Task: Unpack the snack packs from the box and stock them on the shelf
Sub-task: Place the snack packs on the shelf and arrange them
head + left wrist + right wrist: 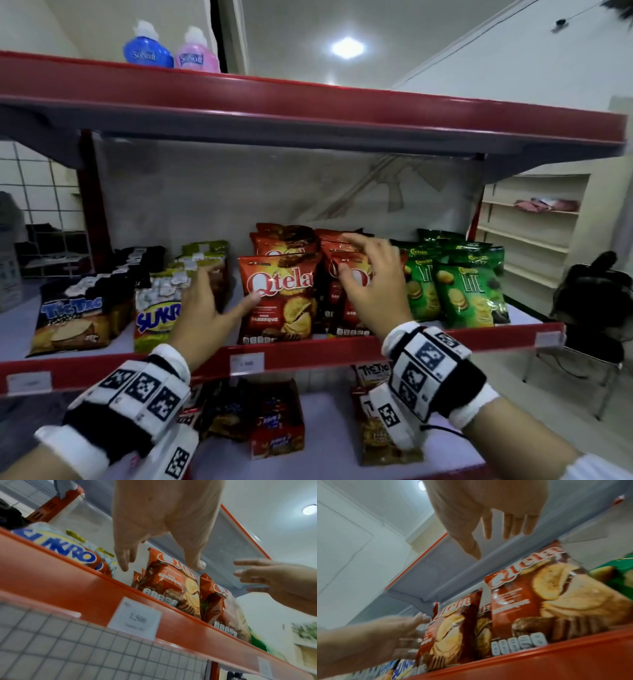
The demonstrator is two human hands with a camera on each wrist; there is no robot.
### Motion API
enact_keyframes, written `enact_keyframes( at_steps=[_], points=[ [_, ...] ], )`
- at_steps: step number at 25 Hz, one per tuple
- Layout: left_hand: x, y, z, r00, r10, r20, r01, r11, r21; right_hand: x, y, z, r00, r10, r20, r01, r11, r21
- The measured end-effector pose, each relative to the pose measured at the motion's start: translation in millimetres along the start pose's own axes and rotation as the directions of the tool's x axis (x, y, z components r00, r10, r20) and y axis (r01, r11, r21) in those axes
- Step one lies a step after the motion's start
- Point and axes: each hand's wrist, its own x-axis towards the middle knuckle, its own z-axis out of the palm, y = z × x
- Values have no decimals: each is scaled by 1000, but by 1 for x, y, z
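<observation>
Two rows of red Qtela snack packs stand upright on the middle shelf (342,346), and your hands are at them. Working left to right: the Tic Tac packs (73,317) and Sukro packs (157,317) are already faced up at the left end. Your left hand (209,308) is spread with fingers straight, thumb tip touching the left edge of the front Qtela pack (279,298); it holds nothing. Your right hand (371,277) is likewise spread and empty, fingers over the second Qtela row (342,308) just beside the first. The green Lite packs (469,294) fill the right end.

Judged from this, the Qtela section looks largely stocked and you are straightening the rows. Whether packs remain to unpack cannot be told: the box is not in view. The rear packs are hidden behind the front ones, and both wrist views are blurred.
</observation>
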Motion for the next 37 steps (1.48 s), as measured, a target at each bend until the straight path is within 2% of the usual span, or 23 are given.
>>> enact_keyframes(
  at_steps=[2, 4, 6, 8, 11, 15, 18, 21, 23, 25, 26, 27, 29, 31, 33, 35, 36, 37],
  points=[
    [-3, 10, 20, 972, -185, 145, 189, 982, -15, 7, 22, -20, 986, 169, -11, -168, 969, -180],
    [0, 12, 37, 945, -271, 182, 286, 957, -57, 8, 41, -31, 926, 371, 67, -345, 906, -247],
    [6, 12, 48, 940, -295, 173, 309, 949, -57, 4, 55, -33, 853, 480, 205, -447, 875, -187],
    [13, 12, 53, 938, -317, 142, 323, 946, -21, -4, 65, -29, 814, 479, 328, -489, 870, -55],
    [23, 10, 58, 944, -311, 107, 316, 948, -30, -13, 76, -20, 834, 425, 353, -474, 879, 62],
    [29, 4, 64, 954, -290, 77, 294, 955, -45, -11, 80, -8, 868, 396, 300, -435, 897, 74],
    [26, 0, 61, 953, -262, 150, 274, 959, -70, -13, 76, -10, 872, 389, 297, -424, 904, 61],
    [29, -2, 56, 951, -214, 224, 240, 965, -101, -7, 59, -25, 898, 385, 214, -371, 923, -103],
    [33, -1, 54, 954, -208, 215, 243, 958, -154, 21, 42, -36, 937, 304, 174, -252, 930, -269],
    [33, -2, 53, 953, -204, 226, 251, 946, -204, 66, 17, -43, 945, 185, 268, -85, 934, -346],
    [32, -3, 53, 954, -194, 231, 244, 945, -217, 92, 2, -42, 921, 150, 360, -15, 936, -351],
    [29, -4, 53, 955, -186, 230, 237, 946, -220, 116, -11, -37, 871, 133, 473, 59, 927, -370],
    [27, -7, 53, 959, -164, 232, 219, 947, -234, 157, -31, -13, 714, 121, 690, 243, 880, -407],
    [28, -8, 53, 954, -155, 255, 223, 938, -265, 178, -40, 23, 537, 155, 829, 320, 872, -370],
    [32, -8, 52, 948, -162, 275, 240, 929, -281, 184, -37, 59, 399, 225, 889, 293, 887, -356],
    [36, -9, 50, 942, -171, 289, 256, 922, -289, 181, -30, 89, 290, 321, 902, 263, 879, -397],
    [37, -8, 50, 939, -170, 300, 259, 921, -289, 179, -27, 99, 261, 352, 899, 274, 866, -419],
    [38, -9, 48, 936, -168, 309, 261, 922, -287, 177, -26, 107, 255, 371, 893, 308, 844, -439]
  ],
)
